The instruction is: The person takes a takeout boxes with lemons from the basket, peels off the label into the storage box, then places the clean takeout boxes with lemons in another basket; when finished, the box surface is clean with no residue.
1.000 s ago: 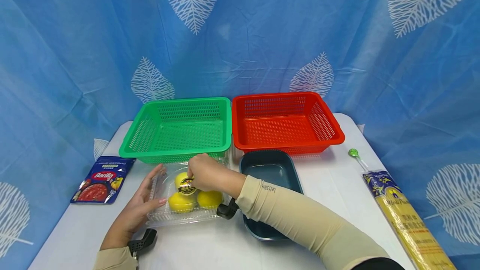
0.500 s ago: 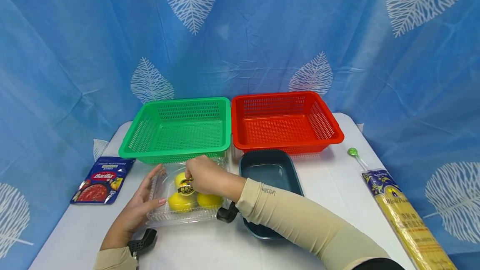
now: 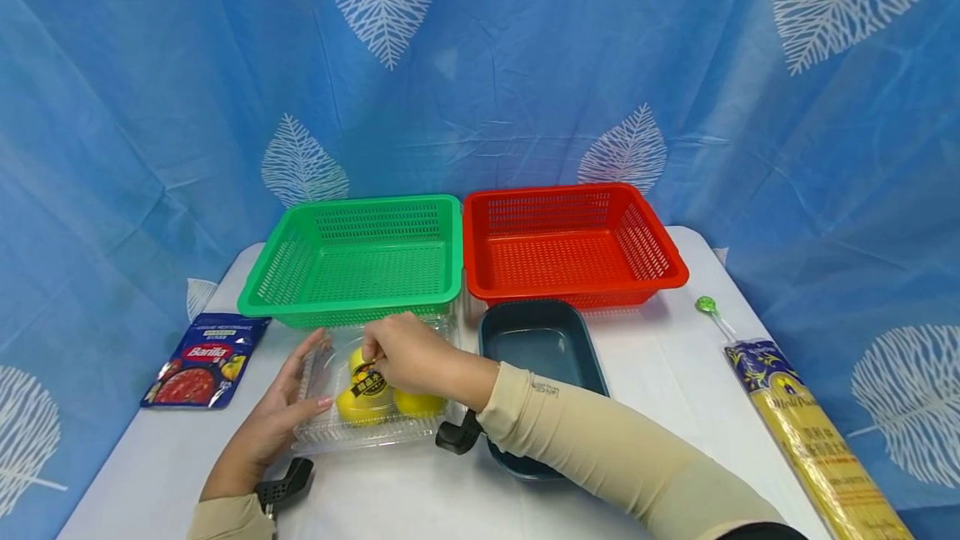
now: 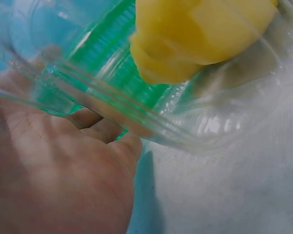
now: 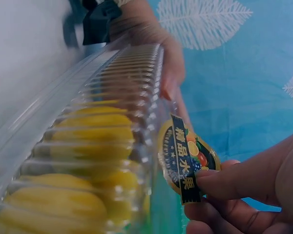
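Note:
A clear plastic clamshell box (image 3: 352,437) lies on the table in front of the green basket, with several yellow lemons (image 3: 363,409) inside. My left hand (image 3: 272,417) grips the box's left side, its thumb on the lid and its fingers along the far side. Over the lid, my right hand (image 3: 414,358) pinches a black and gold fruit sticker (image 5: 181,163) between thumb and fingers. In the right wrist view the sticker's pinched edge stands away from the lid, while its other edge lies against the plastic. The lemons on the right are partly hidden by the right hand.
Behind the box are a green basket (image 3: 258,308) and a red basket (image 3: 660,282). A dark blue dish (image 3: 543,340) sits under the right forearm. At the left lies a Barilla sauce pouch (image 3: 198,365); at the right, a spaghetti pack (image 3: 810,432) and a green lollipop (image 3: 707,305).
My right hand has shifted slightly left, and the sticker in its fingers now sits tilted rather than nearly level. The left hand and the box have stayed put.

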Available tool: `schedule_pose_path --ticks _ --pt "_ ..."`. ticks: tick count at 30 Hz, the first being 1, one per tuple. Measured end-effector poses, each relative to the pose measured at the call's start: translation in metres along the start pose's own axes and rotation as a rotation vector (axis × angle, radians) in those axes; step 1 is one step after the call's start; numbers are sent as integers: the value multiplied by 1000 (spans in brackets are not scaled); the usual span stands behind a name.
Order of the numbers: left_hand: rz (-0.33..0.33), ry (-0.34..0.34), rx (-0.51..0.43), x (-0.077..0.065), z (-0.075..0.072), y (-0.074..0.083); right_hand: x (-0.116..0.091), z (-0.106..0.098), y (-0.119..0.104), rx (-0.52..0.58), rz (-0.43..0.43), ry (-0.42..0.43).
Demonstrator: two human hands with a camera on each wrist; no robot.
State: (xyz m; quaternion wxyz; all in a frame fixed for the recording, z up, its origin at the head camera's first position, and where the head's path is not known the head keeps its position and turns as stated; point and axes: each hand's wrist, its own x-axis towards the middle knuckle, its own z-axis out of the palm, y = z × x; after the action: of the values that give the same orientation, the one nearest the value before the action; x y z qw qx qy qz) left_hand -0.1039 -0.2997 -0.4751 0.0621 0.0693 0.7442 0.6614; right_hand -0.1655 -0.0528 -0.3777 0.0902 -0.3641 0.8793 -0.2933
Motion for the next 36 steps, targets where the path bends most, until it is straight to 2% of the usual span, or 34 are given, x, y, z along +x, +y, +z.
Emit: schedule_pose_path --ticks 5,12,22,36 --pt "8 -5 -5 0 -1 -1 -6 -5 -1 47 -49 3" --pt "3 12 -1 0 0 -1 -14 -14 -3 128 -64 -9" --pt "-22 28 7 0 1 0 -22 -23 6 208 -19 -2" --pt "-36 36 14 1 1 1 -35 -43 33 308 35 61"
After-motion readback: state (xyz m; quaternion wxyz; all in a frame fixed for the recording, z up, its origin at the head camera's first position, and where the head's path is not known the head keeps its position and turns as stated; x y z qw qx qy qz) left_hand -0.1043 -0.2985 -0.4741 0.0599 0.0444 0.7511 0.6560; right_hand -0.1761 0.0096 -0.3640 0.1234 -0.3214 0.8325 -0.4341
